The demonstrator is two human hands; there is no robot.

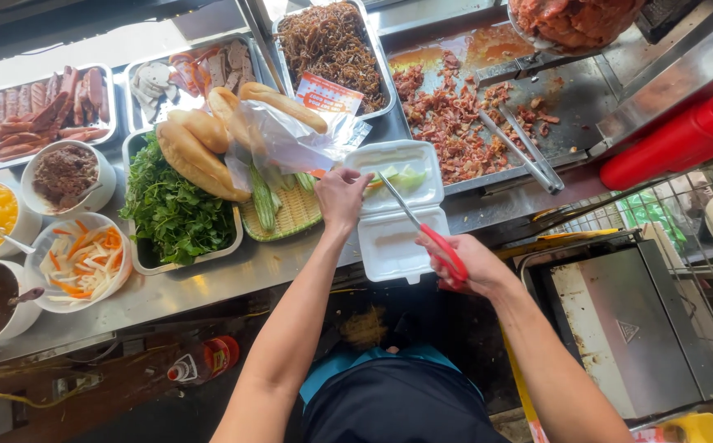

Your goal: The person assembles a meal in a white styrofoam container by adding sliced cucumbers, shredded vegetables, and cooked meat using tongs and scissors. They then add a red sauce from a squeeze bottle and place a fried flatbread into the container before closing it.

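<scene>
My right hand (464,264) grips red-handled scissors (422,228), blades pointing up-left into an open white foam box (393,239). Pale green cucumber pieces (404,177) lie in the box's far half. My left hand (341,197) is at the box's left edge, fingers pinched on a cucumber piece beside the blades. Just left of it, cucumber strips (263,197) rest on a small woven tray (295,215).
Baguettes (196,148) and a plastic bag lie over a tray of green herbs (172,215). Bowls of pickled carrot (82,261), sauces and pâté stand at left. Trays of sausages, cold cuts, shredded meat line the back. Chopped meat and tongs (520,148) fill a griddle; red bottle (676,141) at right.
</scene>
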